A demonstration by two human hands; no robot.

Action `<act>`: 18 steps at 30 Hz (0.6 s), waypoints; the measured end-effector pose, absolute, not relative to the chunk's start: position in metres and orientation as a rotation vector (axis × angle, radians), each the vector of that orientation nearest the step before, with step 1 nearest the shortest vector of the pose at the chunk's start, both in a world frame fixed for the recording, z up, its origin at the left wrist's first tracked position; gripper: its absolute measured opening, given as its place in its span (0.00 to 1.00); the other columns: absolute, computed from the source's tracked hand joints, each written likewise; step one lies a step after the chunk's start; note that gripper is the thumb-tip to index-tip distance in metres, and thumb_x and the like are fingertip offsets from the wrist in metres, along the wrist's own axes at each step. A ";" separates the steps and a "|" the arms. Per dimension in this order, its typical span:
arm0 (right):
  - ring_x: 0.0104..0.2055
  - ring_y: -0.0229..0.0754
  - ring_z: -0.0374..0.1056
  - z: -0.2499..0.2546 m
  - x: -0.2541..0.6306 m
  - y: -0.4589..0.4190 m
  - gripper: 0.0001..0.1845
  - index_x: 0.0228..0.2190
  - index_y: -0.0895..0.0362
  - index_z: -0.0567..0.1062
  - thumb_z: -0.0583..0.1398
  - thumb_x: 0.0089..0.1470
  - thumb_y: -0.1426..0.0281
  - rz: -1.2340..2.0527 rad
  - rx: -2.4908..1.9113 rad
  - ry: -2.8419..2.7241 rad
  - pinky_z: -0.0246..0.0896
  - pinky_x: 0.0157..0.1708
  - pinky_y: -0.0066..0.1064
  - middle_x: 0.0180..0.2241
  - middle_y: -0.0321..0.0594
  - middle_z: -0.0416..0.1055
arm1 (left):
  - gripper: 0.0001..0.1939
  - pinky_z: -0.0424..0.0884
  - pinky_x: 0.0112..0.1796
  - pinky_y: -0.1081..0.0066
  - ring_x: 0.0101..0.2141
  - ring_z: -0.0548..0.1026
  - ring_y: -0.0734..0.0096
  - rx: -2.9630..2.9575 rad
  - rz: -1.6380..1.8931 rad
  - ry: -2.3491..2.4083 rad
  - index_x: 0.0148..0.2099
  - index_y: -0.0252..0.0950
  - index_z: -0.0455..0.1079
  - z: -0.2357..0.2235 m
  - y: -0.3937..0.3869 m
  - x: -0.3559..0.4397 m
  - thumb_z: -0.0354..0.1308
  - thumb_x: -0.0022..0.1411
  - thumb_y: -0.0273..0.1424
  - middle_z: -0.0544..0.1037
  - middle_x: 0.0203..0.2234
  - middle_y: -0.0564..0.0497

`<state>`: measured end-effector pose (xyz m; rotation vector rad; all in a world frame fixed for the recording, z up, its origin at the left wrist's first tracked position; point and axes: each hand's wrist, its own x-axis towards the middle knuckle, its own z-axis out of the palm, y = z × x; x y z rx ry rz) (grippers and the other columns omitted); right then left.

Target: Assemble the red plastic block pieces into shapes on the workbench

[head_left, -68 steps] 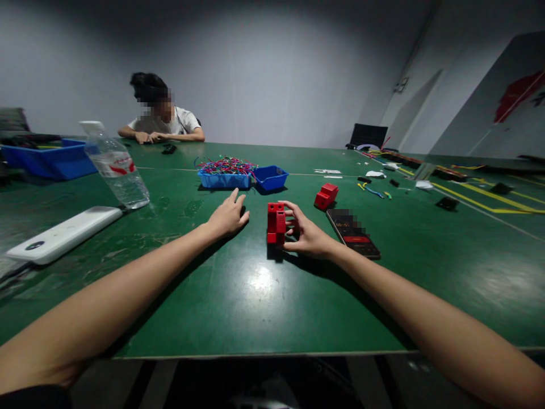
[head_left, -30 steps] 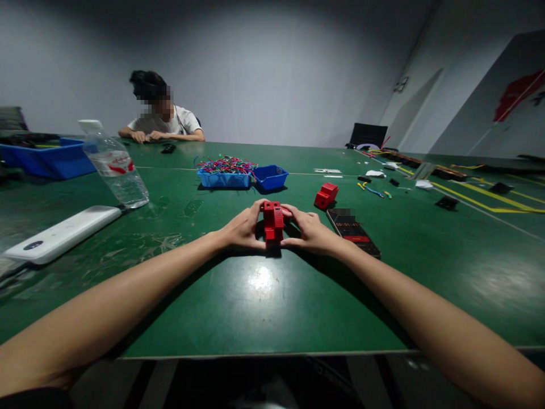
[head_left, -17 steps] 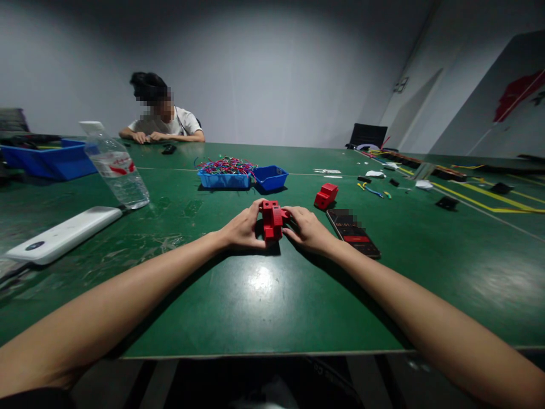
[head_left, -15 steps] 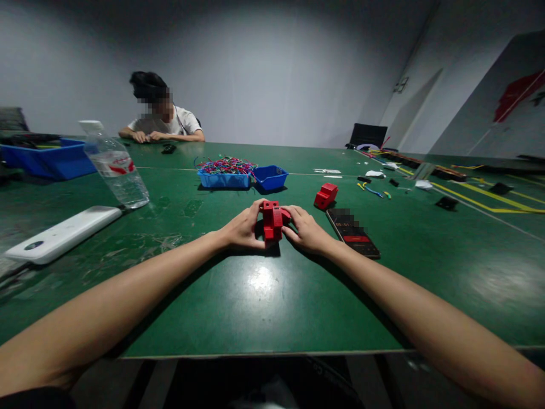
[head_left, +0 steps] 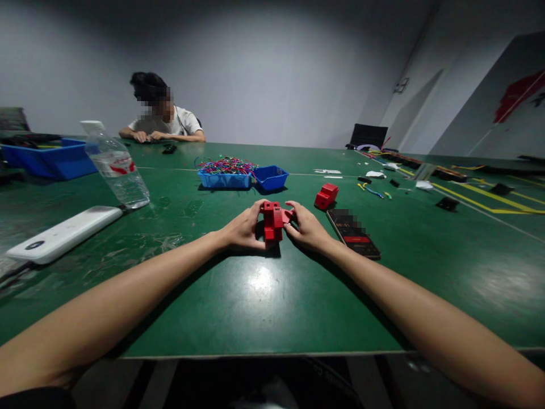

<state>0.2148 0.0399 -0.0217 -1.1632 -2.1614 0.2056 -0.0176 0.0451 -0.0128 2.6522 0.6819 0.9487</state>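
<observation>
My left hand [head_left: 246, 228] closes round the left side of a red, stepped plastic block [head_left: 273, 222] that looks like an electrical module with holes on top. The block stands upright just above or on the green table. On its right side a small flat red piece [head_left: 287, 216] sticks out. My right hand [head_left: 307, 228] has its thumb and forefinger about this piece; the exact contact is partly hidden. A second red block [head_left: 326, 196] of like shape lies beyond my right hand, close to a phone [head_left: 353, 233].
Beyond the hands stand a blue tray [head_left: 225, 180] heaped with coloured wires and a blue bin [head_left: 271, 178]. To the left are a water bottle [head_left: 119, 170] and a white power bank [head_left: 63, 234]. Wire scraps [head_left: 373, 191] lie right. A person [head_left: 166, 116] sits across the table.
The fingers of my right hand have lifted and spread a little, so the small red piece shows more. My left hand and the red block stay almost where they were.
</observation>
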 end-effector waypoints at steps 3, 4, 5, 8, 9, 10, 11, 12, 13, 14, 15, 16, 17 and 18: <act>0.45 0.48 0.69 -0.020 0.214 0.040 0.31 0.56 0.56 0.59 0.59 0.50 0.69 0.264 -1.118 -1.968 0.65 0.48 0.44 0.46 0.50 0.68 | 0.51 0.69 0.50 0.52 0.52 0.72 0.47 2.659 0.953 0.686 0.64 0.36 0.42 -0.012 0.045 -0.018 0.69 0.47 0.41 0.67 0.55 0.33; 0.44 0.47 0.69 -0.019 0.214 0.040 0.31 0.56 0.55 0.59 0.60 0.51 0.69 0.303 -1.116 -1.889 0.67 0.45 0.43 0.46 0.50 0.67 | 0.51 0.69 0.50 0.52 0.52 0.72 0.47 2.658 0.952 0.690 0.64 0.36 0.42 -0.012 0.045 -0.018 0.69 0.47 0.41 0.67 0.54 0.33; 0.42 0.46 0.70 -0.017 0.214 0.039 0.31 0.55 0.54 0.58 0.60 0.51 0.68 0.348 -1.114 -1.818 0.68 0.43 0.41 0.47 0.49 0.66 | 0.52 0.70 0.50 0.52 0.51 0.72 0.47 2.656 0.952 0.689 0.64 0.35 0.42 -0.013 0.046 -0.018 0.69 0.46 0.42 0.68 0.54 0.33; 0.41 0.44 0.71 -0.014 0.213 0.038 0.29 0.54 0.53 0.58 0.59 0.51 0.67 0.482 -1.073 -1.699 0.69 0.42 0.39 0.51 0.50 0.64 | 0.51 0.70 0.49 0.52 0.51 0.73 0.47 2.646 0.960 0.679 0.63 0.35 0.43 -0.014 0.047 -0.018 0.69 0.46 0.42 0.68 0.53 0.33; 0.41 0.44 0.72 -0.014 0.212 0.037 0.28 0.53 0.53 0.58 0.59 0.51 0.67 0.515 -1.054 -1.686 0.68 0.43 0.40 0.51 0.50 0.64 | 0.51 0.70 0.49 0.52 0.50 0.73 0.47 2.644 0.965 0.675 0.63 0.35 0.43 -0.015 0.047 -0.018 0.69 0.46 0.42 0.68 0.53 0.34; 0.41 0.43 0.72 -0.013 0.212 0.037 0.28 0.53 0.53 0.58 0.59 0.51 0.67 0.544 -1.038 -1.676 0.68 0.44 0.40 0.51 0.49 0.65 | 0.50 0.71 0.49 0.53 0.50 0.73 0.48 2.643 0.968 0.673 0.63 0.35 0.44 -0.015 0.048 -0.018 0.69 0.46 0.42 0.68 0.53 0.34; 0.41 0.43 0.72 -0.013 0.212 0.037 0.27 0.52 0.53 0.58 0.59 0.51 0.68 0.575 -1.023 -1.665 0.68 0.45 0.40 0.51 0.49 0.65 | 0.50 0.71 0.49 0.53 0.50 0.73 0.48 2.641 0.968 0.673 0.63 0.35 0.44 -0.015 0.048 -0.018 0.69 0.46 0.42 0.68 0.53 0.34; 0.41 0.43 0.72 -0.014 0.212 0.037 0.27 0.52 0.53 0.58 0.59 0.51 0.67 0.607 -1.009 -1.646 0.67 0.46 0.40 0.50 0.49 0.65 | 0.50 0.71 0.49 0.53 0.50 0.73 0.48 2.641 0.967 0.675 0.63 0.35 0.44 -0.016 0.048 -0.018 0.69 0.46 0.42 0.68 0.53 0.34; 0.41 0.43 0.72 -0.014 0.212 0.038 0.27 0.51 0.52 0.58 0.60 0.50 0.67 0.647 -0.998 -1.621 0.67 0.46 0.40 0.50 0.48 0.65 | 0.50 0.70 0.49 0.53 0.50 0.72 0.48 2.642 0.964 0.675 0.63 0.35 0.44 -0.016 0.048 -0.018 0.69 0.46 0.42 0.68 0.53 0.34; 0.41 0.42 0.72 -0.015 0.212 0.039 0.28 0.51 0.52 0.58 0.60 0.50 0.66 0.696 -0.991 -1.587 0.67 0.45 0.40 0.50 0.47 0.65 | 0.50 0.70 0.49 0.53 0.51 0.72 0.48 2.645 0.962 0.675 0.63 0.35 0.44 -0.016 0.048 -0.018 0.69 0.46 0.43 0.67 0.53 0.33; 0.41 0.42 0.72 -0.017 0.212 0.040 0.28 0.51 0.51 0.58 0.61 0.49 0.65 0.758 -0.990 -1.544 0.68 0.44 0.39 0.49 0.46 0.66 | 0.50 0.70 0.50 0.53 0.51 0.72 0.47 2.649 0.957 0.675 0.63 0.35 0.44 -0.016 0.048 -0.018 0.69 0.46 0.43 0.67 0.54 0.33; 0.41 0.41 0.72 -0.018 0.212 0.041 0.28 0.50 0.51 0.58 0.61 0.49 0.63 0.828 -0.995 -1.489 0.68 0.43 0.38 0.48 0.44 0.66 | 0.51 0.70 0.50 0.52 0.52 0.71 0.47 2.654 0.953 0.673 0.63 0.35 0.43 -0.016 0.048 -0.018 0.69 0.46 0.43 0.66 0.54 0.33; 0.40 0.40 0.72 -0.018 0.212 0.042 0.29 0.50 0.50 0.59 0.62 0.48 0.62 0.903 -1.003 -1.423 0.69 0.41 0.36 0.46 0.42 0.68 | 0.51 0.70 0.50 0.52 0.52 0.71 0.47 2.658 0.950 0.673 0.63 0.35 0.43 -0.016 0.049 -0.019 0.69 0.46 0.43 0.66 0.54 0.33; 0.39 0.40 0.72 -0.019 0.213 0.044 0.28 0.49 0.50 0.59 0.63 0.47 0.61 0.978 -1.010 -1.351 0.69 0.39 0.35 0.43 0.40 0.69 | 0.51 0.69 0.50 0.52 0.52 0.71 0.47 2.661 0.948 0.674 0.64 0.35 0.42 -0.017 0.049 -0.019 0.69 0.46 0.43 0.66 0.54 0.33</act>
